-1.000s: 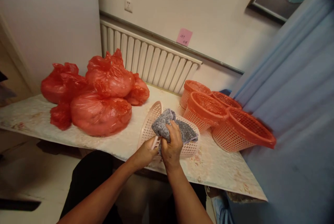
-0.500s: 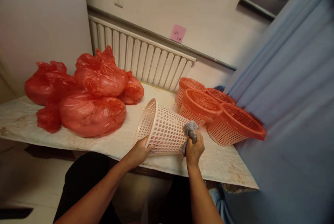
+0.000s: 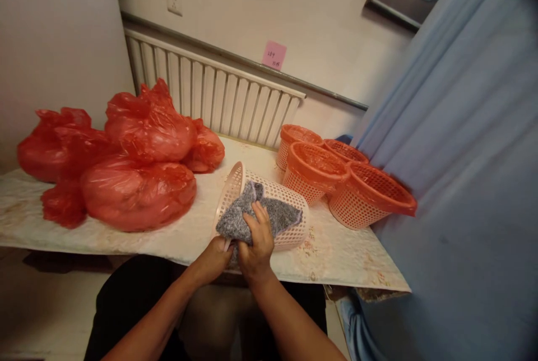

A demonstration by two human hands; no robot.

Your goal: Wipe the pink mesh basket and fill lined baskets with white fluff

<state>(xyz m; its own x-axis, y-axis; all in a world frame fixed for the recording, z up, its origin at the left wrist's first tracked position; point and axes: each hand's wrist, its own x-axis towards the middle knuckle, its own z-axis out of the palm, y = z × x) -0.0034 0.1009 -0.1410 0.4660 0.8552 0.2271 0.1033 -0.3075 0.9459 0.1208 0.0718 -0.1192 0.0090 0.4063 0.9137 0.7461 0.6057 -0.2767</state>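
Note:
A pale pink perforated plastic wastebasket (image 3: pixel 292 198) lies on its side on the covered table, its mouth facing left. My left hand (image 3: pixel 212 262) grips the near part of its rim, thumb outside. A grey cloth (image 3: pixel 275 216) with a light purple edge is spread over the side of the wastebasket near the mouth. My right hand (image 3: pixel 257 240) presses this cloth against the wall, its fingers bent over the fabric. The cloth hides much of the wastebasket's near side.
Several stuffed red plastic bags (image 3: pixel 138 193) are heaped on the left of the table (image 3: pixel 336 260). Wastebaskets lined with red bags (image 3: pixel 315 165) stand together at the right, beside a blue curtain (image 3: pixel 441 209). Behind the table a white radiator (image 3: pixel 210 92) runs along the wall.
My right hand has moved left with the cloth, from the wastebasket's base end to near its rim. The cloth, bunched before, is now spread out. My left hand still holds the rim.

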